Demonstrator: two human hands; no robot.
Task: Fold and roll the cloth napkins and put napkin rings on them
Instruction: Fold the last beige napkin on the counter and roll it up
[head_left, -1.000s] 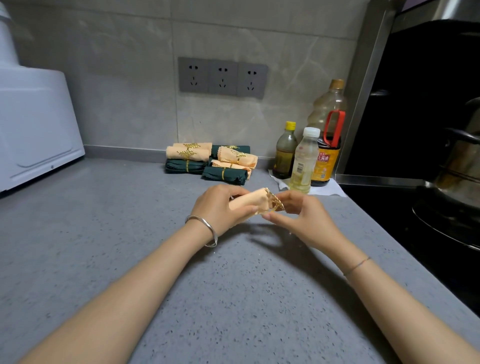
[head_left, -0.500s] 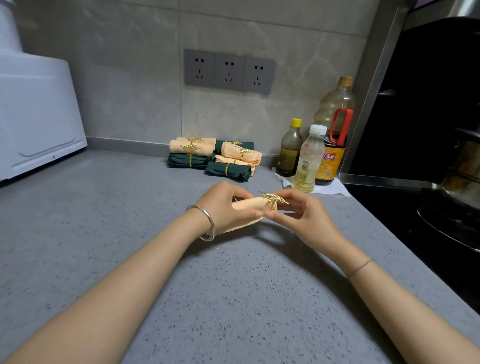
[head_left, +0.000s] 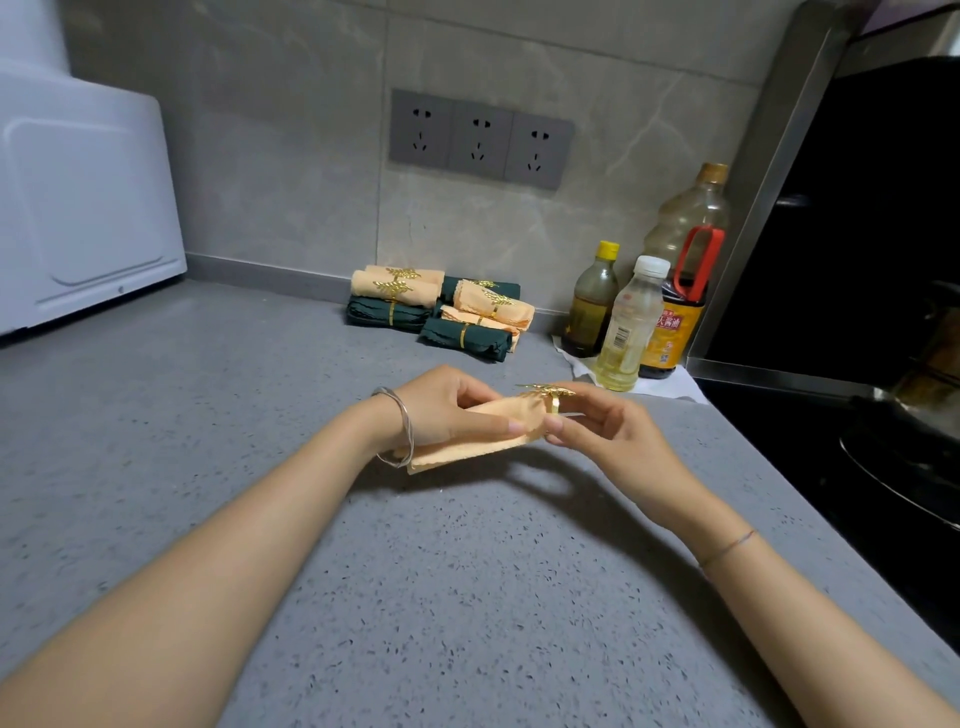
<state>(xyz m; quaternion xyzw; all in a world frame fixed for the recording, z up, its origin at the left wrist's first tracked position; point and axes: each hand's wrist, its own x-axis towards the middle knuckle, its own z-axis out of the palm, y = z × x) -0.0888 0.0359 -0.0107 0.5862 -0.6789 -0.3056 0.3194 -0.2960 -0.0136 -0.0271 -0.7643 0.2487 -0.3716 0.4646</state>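
Note:
My left hand (head_left: 447, 402) grips a rolled peach napkin (head_left: 483, 439) just above the grey counter (head_left: 260, 415). The roll's loose scalloped edge hangs below my wrist. My right hand (head_left: 602, 431) pinches a gold leaf-shaped napkin ring (head_left: 548, 394) at the roll's right tip. Whether the tip is inside the ring I cannot tell. Against the back wall lies a pile of finished rolls (head_left: 441, 312), peach and dark green, each with a gold ring.
A white appliance (head_left: 78, 208) stands at the left. Three bottles (head_left: 644, 306) stand on a white paper at the back right. A black stove with a pan (head_left: 904, 441) lies to the right. Grey wall sockets (head_left: 480, 137) sit above the pile.
The ring has turned so its gold leaf now sits on top at the napkin's tip. More of the roll's loose edge shows below my left hand.

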